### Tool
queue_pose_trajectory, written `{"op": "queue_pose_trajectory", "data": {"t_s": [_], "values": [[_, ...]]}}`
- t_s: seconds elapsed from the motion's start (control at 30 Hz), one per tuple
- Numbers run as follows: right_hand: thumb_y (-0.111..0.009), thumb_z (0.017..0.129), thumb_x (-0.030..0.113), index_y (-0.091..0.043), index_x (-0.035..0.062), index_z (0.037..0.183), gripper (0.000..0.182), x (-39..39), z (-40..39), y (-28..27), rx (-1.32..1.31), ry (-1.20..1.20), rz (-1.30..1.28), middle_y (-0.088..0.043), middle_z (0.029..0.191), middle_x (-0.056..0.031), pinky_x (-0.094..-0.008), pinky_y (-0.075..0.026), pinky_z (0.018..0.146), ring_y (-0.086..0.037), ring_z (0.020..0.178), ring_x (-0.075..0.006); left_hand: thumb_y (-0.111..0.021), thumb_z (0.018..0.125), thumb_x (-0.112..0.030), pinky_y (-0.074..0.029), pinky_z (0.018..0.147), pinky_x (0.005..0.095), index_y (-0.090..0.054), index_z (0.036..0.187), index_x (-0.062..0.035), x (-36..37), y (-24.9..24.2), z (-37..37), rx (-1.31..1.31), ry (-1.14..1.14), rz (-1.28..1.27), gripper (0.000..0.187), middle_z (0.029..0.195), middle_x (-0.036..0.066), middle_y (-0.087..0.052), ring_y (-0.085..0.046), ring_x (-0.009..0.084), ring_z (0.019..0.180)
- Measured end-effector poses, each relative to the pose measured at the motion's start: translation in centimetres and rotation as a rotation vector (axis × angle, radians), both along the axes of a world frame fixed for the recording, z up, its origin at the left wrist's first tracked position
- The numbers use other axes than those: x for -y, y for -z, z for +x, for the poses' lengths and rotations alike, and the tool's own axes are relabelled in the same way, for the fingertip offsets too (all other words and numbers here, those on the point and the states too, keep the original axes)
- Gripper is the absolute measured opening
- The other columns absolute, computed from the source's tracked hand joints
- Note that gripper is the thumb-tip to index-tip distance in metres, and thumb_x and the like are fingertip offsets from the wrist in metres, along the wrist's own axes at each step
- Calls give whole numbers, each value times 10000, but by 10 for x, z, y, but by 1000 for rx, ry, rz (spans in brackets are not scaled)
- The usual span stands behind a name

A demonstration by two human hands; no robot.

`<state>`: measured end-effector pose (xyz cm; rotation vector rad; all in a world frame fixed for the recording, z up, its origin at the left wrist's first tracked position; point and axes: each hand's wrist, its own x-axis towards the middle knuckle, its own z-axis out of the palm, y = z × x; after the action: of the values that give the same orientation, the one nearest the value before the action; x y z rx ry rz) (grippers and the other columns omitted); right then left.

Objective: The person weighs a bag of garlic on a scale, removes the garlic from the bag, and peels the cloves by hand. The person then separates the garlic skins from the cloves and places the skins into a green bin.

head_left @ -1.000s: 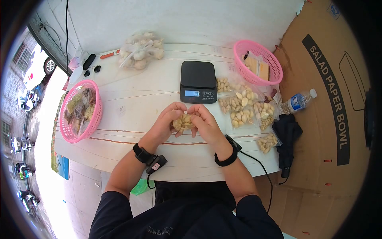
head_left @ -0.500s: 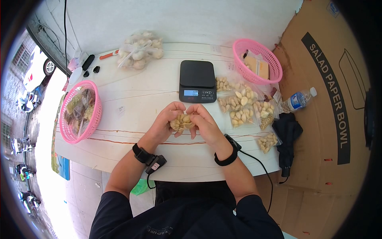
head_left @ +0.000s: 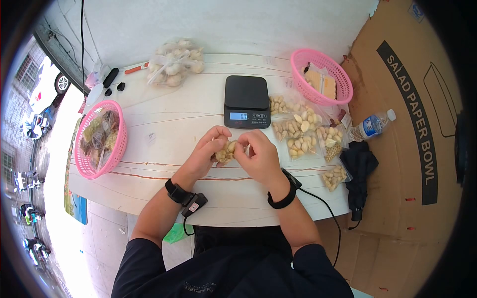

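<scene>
A small clear bag of pale cloves (head_left: 225, 153) hangs between my hands, just below the black kitchen scale (head_left: 247, 94). My left hand (head_left: 207, 151) grips the bag's left side, fingers curled round it. My right hand (head_left: 258, 156) pinches the upper right part of the bag between thumb and fingers. Nothing lies on the scale, whose lit display seems to read zero. To the right of the scale are several filled clear bags (head_left: 301, 144) of similar pieces, and one more bag (head_left: 334, 177) sits nearer the front edge.
A pink basket (head_left: 121, 144) of bagged items stands left; another pink basket (head_left: 348, 82) holds a notebook at the back right. A large bag of bulbs (head_left: 174, 64) lies at the back. A water bottle (head_left: 375, 124), a folded black umbrella (head_left: 357, 171) and a cardboard box (head_left: 392, 164) are right.
My right hand has turned, its fingers now curled in a pinch on the bag. The bag has shifted slightly and is more covered by my fingers.
</scene>
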<state>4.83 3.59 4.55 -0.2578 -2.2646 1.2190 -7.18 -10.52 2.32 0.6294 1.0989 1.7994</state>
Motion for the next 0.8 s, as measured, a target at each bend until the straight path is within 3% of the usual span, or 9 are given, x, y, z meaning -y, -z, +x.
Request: {"op": "queue_pose_trajectory", "data": {"t_s": [0.1, 0.17, 0.23, 0.43, 0.5, 0.57, 0.8], "values": [[-711, 814, 137, -622, 51, 945, 180, -1, 2, -7, -5, -20, 69, -647, 855, -62, -281, -477, 535, -609, 604, -143, -533, 931, -299, -402, 481, 226, -474, 1144, -81, 0, -1, 0, -23, -22, -15, 311, 824, -15, -500, -501, 71, 662], [-731, 810, 153, -632, 50, 954, 203, -2, 3, -8, 30, -43, 52, -664, 868, -60, -279, -485, 546, -623, 611, -149, -466, 975, -185, -367, 508, 213, -488, 1153, -87, 1, -3, 1, -23, -23, 1, 204, 809, -43, -436, -449, 51, 674], [-755, 816, 127, -629, 26, 956, 213, -3, 2, -6, 17, -93, -62, -638, 826, -30, -222, -416, 499, -512, 537, -72, -469, 974, -181, -363, 508, 211, -489, 1152, -86, 2, -4, 1, -28, -16, 4, 203, 806, -42, -436, -443, 50, 667], [-773, 811, 123, -636, 51, 944, 204, -9, 3, -11, 144, -171, -233, -607, 762, 45, -195, -351, 483, -432, 535, -9, -487, 969, -166, -344, 514, 205, -495, 1147, -80, 1, -3, 2, -95, -3, -5, 198, 785, -44, -429, -427, 45, 649], [-768, 812, 117, -638, 54, 937, 191, -7, 2, -9, 124, -169, -250, -601, 745, 58, -191, -336, 481, -416, 539, 3, -493, 967, -164, -340, 515, 205, -495, 1146, -78, 2, -2, 2, -96, 3, 3, 198, 780, -46, -427, -424, 43, 648], [-764, 813, 111, -640, 58, 930, 178, -6, 2, -7, 105, -167, -266, -595, 728, 70, -186, -321, 478, -400, 542, 16, -559, 923, -229, -365, 624, 203, -489, 1168, -57, 3, -3, 1, -75, 12, -19, 307, 816, -46, -450, -447, 46, 720], [-757, 807, 99, -654, 51, 898, 146, -8, 2, -3, 130, -160, -289, -610, 737, 69, -178, -309, 478, -390, 538, 22, -553, 915, -222, -375, 624, 209, -490, 1162, -67, 4, -2, 2, -66, 42, -25, 298, 823, -42, -467, -460, 47, 725]]}}
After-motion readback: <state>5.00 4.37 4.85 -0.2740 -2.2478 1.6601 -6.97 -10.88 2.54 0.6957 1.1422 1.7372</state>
